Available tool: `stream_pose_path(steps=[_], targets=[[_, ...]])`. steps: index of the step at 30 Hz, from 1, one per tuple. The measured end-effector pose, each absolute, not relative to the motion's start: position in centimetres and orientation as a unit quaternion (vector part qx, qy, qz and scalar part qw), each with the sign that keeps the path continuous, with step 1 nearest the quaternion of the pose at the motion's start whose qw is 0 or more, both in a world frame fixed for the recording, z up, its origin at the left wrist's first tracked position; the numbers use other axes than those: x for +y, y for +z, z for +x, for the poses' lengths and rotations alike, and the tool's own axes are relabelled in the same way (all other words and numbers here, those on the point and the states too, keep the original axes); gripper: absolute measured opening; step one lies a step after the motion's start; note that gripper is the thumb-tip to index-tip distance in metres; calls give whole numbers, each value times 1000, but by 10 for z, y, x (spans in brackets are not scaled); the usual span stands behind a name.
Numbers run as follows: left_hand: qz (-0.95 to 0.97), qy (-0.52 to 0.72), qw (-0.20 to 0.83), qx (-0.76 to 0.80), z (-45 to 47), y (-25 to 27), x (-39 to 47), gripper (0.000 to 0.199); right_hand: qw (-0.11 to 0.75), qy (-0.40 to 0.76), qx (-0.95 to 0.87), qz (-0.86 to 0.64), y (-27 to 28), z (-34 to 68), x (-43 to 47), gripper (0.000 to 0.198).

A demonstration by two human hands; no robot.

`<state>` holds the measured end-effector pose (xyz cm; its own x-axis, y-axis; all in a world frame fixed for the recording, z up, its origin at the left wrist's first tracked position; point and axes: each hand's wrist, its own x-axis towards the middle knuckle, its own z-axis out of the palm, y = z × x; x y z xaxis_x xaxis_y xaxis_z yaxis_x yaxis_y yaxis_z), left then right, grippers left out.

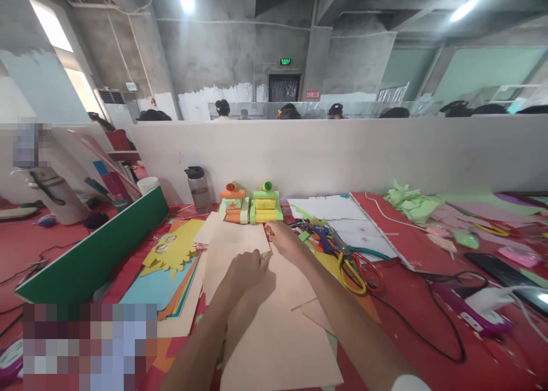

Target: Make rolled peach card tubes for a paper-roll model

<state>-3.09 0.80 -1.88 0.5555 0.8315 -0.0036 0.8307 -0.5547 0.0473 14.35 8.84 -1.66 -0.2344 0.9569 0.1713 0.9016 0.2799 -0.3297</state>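
My left hand is closed over the pale pink paper sheets, with a small green paper piece showing at its fingertips. Farther forward, my right hand reaches down with its fingers pinched together at the far end of the sheets. Whatever those fingers hold is hidden or too small to make out. Just beyond it stand two rolled-paper models: an orange and pale green one on the left, and a yellow and green one on the right.
Scissors with yellow handles, pliers and a blue glue gun lie right of my hands. Colored paper sheets are stacked at left, beside a green board. A bottle stands before the white partition. Cables cross the right side.
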Motion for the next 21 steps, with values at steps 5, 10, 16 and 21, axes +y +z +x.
stream_pose_path(steps=[5, 10, 16, 21], targets=[[879, -4, -28, 476, -42, -15, 9, 30, 175, 94, -767, -610, -4, 167, 95, 39], [860, 26, -32, 509, -44, -10, 13, 26, 159, 102, -786, -589, -6, 167, 91, 25], [860, 16, -52, 507, -45, -10, 17, 29, 155, 91, -798, -575, -11, 141, 89, 19], [860, 12, -18, 510, -41, -11, 16, 25, 141, 72, -800, -579, -17, 119, 93, 18]])
